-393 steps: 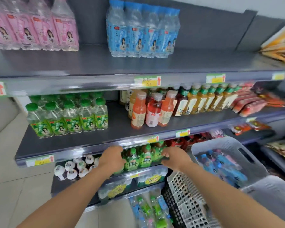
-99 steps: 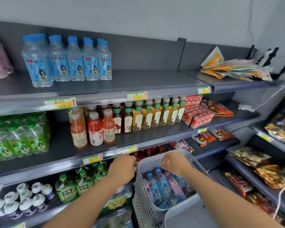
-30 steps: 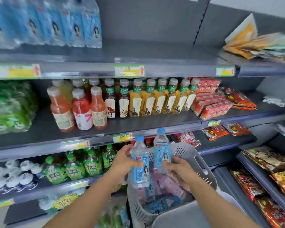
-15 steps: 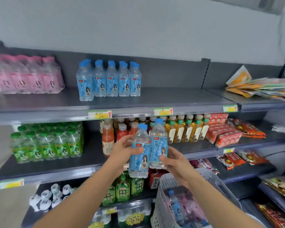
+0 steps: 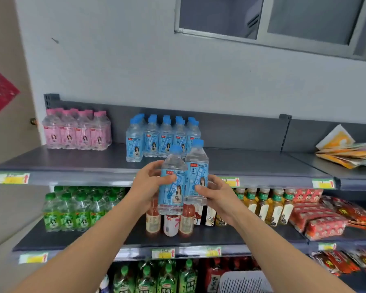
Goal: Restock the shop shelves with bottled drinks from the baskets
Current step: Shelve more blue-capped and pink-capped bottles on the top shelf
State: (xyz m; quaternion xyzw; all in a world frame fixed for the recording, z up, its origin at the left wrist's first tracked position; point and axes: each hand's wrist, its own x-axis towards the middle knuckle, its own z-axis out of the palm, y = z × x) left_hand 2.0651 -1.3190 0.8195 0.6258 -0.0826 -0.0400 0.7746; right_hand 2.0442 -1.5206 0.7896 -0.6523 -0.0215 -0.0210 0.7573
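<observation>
My left hand [image 5: 148,185] grips a clear bottle with a blue cap and blue label [image 5: 172,182]. Beside it my right hand [image 5: 215,192] holds a second blue-label bottle [image 5: 197,168], slightly higher. Both bottles are upright, side by side, at the front edge of the top shelf [image 5: 251,166]. Just behind them on that shelf stands a group of several matching blue-cap bottles [image 5: 156,138]. The rim of the white basket [image 5: 243,281] shows at the bottom, its contents hidden.
Pink-label bottles [image 5: 76,132] stand at the top shelf's left, flat packets [image 5: 351,153] at its right. The shelf below holds green bottles [image 5: 72,210], orange juice bottles [image 5: 169,223], tea bottles [image 5: 266,208] and red snack packs [image 5: 325,218]. A window is above.
Both hands have lifted the two blue bottles out of the basket up to the top shelf's front edge. My view has tilted upward.
</observation>
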